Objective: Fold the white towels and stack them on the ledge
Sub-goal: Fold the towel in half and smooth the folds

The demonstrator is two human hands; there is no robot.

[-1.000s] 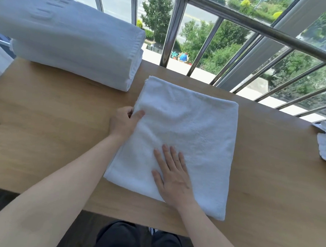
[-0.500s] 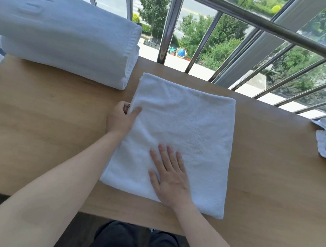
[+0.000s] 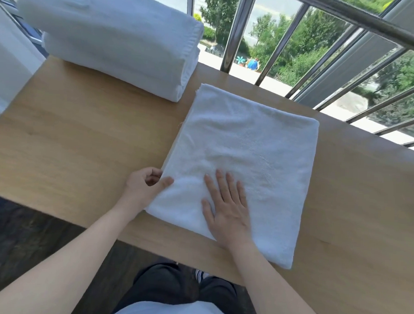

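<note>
towel (image 3: 248, 158) folded flat mid-counter (image 3: 71, 139), finished stack (image 3: 111, 38) at 10 o'clock | left hand (image 3: 143, 189) has slid toward 7 o'clock along the towel's edge, fingers (image 3: 154, 173) pinching it | right hand (image 3: 227, 212) stays flat, fingers released, pressing | likely readying the next fold

One folded white towel (image 3: 249, 146) is counted at the centre. One stack of folded towels (image 3: 111, 38) is counted at 10 o'clock; the number of towels in it cannot be told. Two hands are counted: one left hand (image 3: 143, 187) at 7 o'clock and one right hand (image 3: 227, 210) at 6 o'clock. One wooden ledge (image 3: 71, 139) and one metal railing (image 3: 237, 32), at 12 o'clock, are counted.
</note>
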